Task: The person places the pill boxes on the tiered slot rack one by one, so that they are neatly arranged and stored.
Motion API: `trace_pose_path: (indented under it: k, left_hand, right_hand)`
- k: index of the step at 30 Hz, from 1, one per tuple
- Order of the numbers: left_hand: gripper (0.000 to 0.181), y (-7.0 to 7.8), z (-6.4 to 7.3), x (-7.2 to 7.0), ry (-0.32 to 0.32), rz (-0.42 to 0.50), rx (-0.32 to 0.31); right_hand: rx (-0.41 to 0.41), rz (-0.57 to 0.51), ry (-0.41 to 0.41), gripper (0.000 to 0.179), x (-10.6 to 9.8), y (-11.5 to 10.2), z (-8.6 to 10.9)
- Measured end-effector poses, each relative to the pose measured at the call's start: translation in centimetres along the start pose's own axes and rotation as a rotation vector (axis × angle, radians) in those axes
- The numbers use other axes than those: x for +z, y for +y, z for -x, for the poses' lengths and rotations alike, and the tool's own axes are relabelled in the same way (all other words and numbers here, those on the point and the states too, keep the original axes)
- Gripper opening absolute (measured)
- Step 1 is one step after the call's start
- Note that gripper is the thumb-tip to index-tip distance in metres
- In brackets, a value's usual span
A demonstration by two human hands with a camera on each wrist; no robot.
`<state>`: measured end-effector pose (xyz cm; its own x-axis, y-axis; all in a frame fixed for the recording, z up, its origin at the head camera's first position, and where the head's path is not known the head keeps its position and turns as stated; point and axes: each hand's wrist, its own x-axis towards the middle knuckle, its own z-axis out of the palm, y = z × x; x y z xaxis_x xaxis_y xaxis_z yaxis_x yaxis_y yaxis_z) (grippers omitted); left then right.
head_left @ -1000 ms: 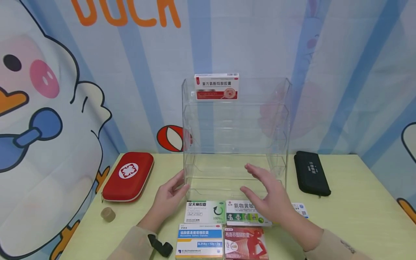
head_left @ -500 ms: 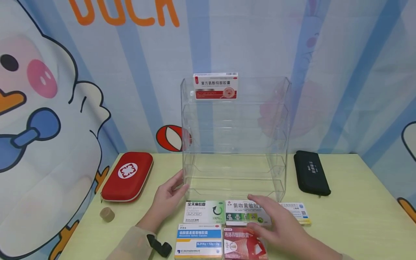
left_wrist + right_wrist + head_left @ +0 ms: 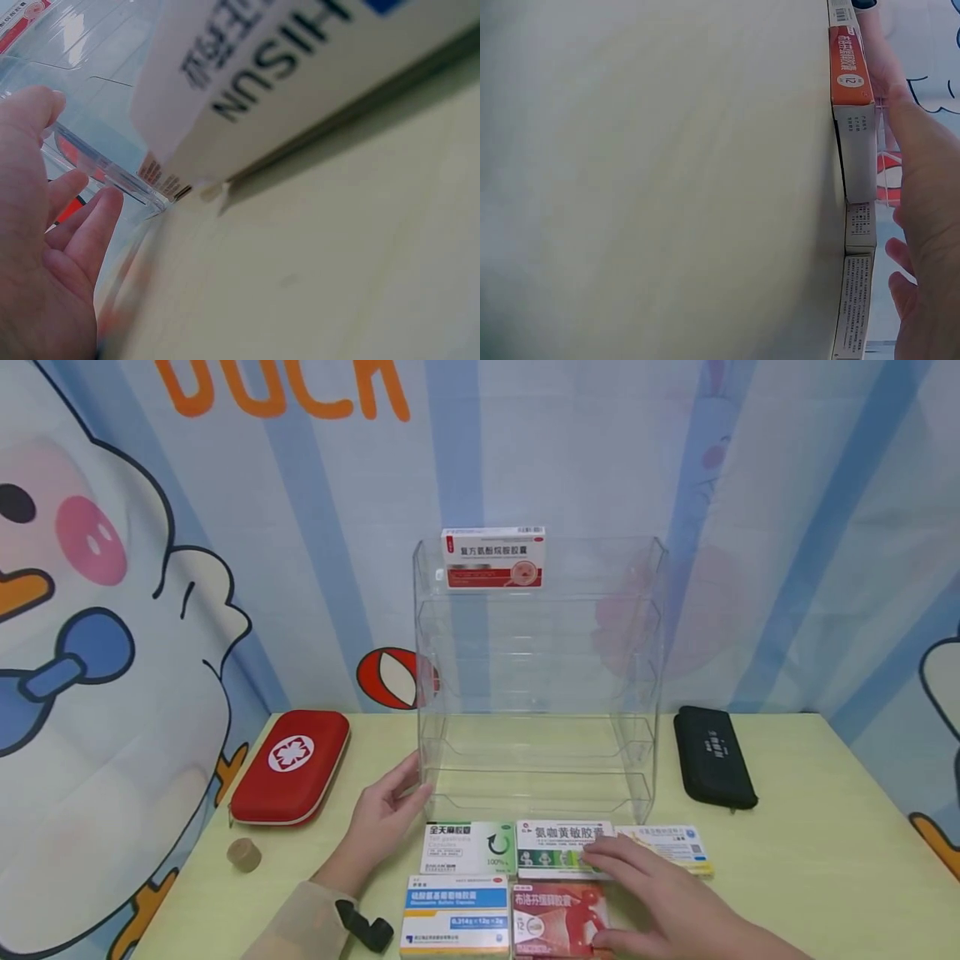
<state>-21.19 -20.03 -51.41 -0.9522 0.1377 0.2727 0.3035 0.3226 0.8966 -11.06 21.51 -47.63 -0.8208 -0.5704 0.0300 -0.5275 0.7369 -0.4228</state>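
Observation:
My left hand (image 3: 378,818) rests at the lower left side of a clear tiered display rack (image 3: 525,785), thumb at its front edge and fingers along its side. Over the front boxes hovers my right hand (image 3: 667,893), fingers extended. Its fingertips overlap a white-and-green medicine box (image 3: 555,847), and its thumb is by the right edge of a red medicine box (image 3: 551,914); contact cannot be told. A green-and-white box (image 3: 465,852), a blue-and-white box (image 3: 453,914) and a white-and-yellow box (image 3: 675,843) lie around them. In the rack's top tier stands a red-and-white box (image 3: 493,560).
A red zip case (image 3: 292,764) and a small cork-like cylinder (image 3: 243,855) lie at the left of the table (image 3: 810,835). At the right lies a black pouch (image 3: 714,756). A printed curtain hangs behind the rack.
From in front of the rack, my right hand has come down and back over the front boxes, uncovering the white-and-yellow box. My left hand stays at the rack. The head view shifts slightly.

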Motion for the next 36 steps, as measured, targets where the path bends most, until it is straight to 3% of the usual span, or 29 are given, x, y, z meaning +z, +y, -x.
trace_pose_path:
  k: [14,20,26,31,36]
  left_hand:
    - [0.063,0.17,-0.21,-0.01,0.004,-0.006,0.014]
    - [0.064,0.20,-0.29,-0.06,-0.003,-0.001,-0.001]
    - [0.064,0.09,-0.23,-0.12,-0.003,0.013,-0.004]
    - [0.064,0.14,-0.11,-0.10,-0.013,0.015,-0.027]
    - [0.063,0.25,0.03,-0.09,-0.014,0.022,-0.027]
  right_hand:
    - [-0.006,-0.021,-0.042,0.083,0.64,0.06,-0.08]
    - [0.044,-0.091,-0.121,0.074,0.60,-0.10,0.27]
    - [0.080,-0.088,-0.156,0.070,0.73,-0.40,0.43]
    - [0.102,-0.098,-0.162,0.072,0.81,-0.62,0.47]
    - [0.042,-0.102,-0.120,0.072,0.73,-0.51,0.65]
